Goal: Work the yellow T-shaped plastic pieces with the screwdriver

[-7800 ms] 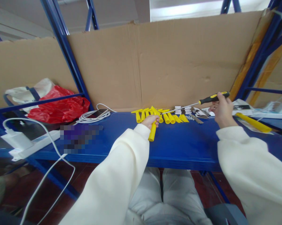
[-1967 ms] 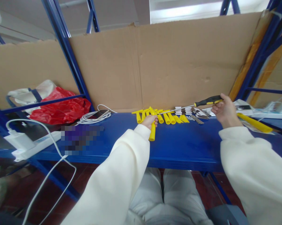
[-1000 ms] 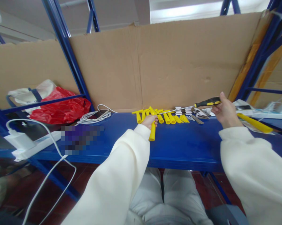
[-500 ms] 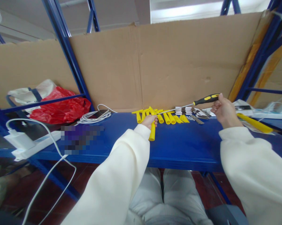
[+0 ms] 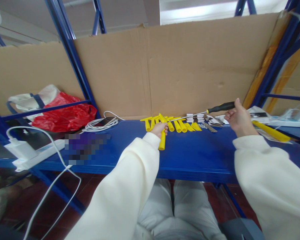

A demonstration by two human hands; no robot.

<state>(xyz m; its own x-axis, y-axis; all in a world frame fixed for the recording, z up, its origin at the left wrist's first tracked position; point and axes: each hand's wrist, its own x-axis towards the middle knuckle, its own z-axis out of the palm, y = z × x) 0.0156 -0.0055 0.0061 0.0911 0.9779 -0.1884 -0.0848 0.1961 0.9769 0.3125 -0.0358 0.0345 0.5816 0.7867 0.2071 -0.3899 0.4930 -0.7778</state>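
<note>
My left hand [image 5: 160,129] is closed around a yellow plastic scraper [image 5: 161,144], whose round handle end points toward me. My right hand [image 5: 239,117] grips the butt of a long screwdriver [image 5: 221,107] with a black handle. Its thin metal shaft slants down to the left, and the tip meets the scraper's head close to my left fingers; the exact contact is too small to make out. Behind my left hand, more yellow scrapers [image 5: 182,126] lie in a row. Small yellow wedge-shaped pieces [image 5: 196,126] lie to their right.
Small screws [image 5: 203,125], flat metal blades [image 5: 210,128] and stacked white-and-dark packets [image 5: 195,118] lie along the cardboard wall [image 5: 189,66]. A yellow tube [image 5: 272,131] is right. Left are a coiled white cable [image 5: 100,125], a power strip [image 5: 40,156] and a red bag [image 5: 65,113].
The screwdriver has turned about its length, so the yellow patches on its handle no longer show. My right fingers have shifted slightly; my left hand and the scraper stay in place.
</note>
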